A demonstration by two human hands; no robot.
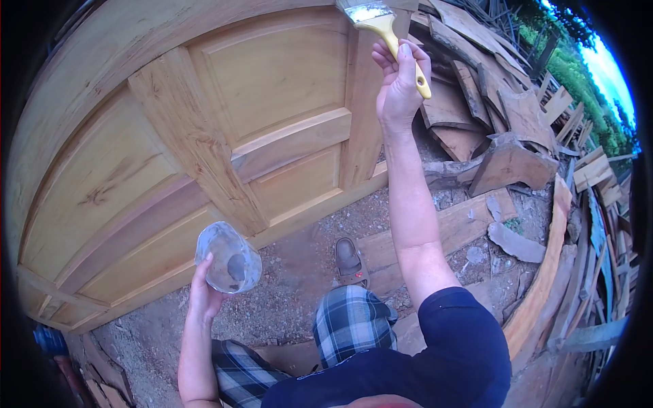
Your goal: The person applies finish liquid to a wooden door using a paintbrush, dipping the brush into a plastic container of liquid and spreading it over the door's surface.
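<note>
My right hand (403,85) is raised at the top, closed around the yellow handle of a paintbrush (378,24). The brush's pale, coated bristles meet the upper edge of the view, overlapping the right stile of a panelled wooden door (272,75). Lower down, my left hand (207,289) grips a translucent plastic container (235,262) by its side. The container is tilted so its inside shows, with whitish smears on the wall and a little liquid at the bottom. It sits in front of the door's lower edge, which rests near the ground.
Stacked rough planks and offcuts (476,88) fill the right side. A long curved slab (544,272) lies beside more scrap boards (592,272). Flat boards (442,234) lie on the gravelly ground (292,265) near my sandalled foot (350,262). A blue object (49,340) stands at lower left.
</note>
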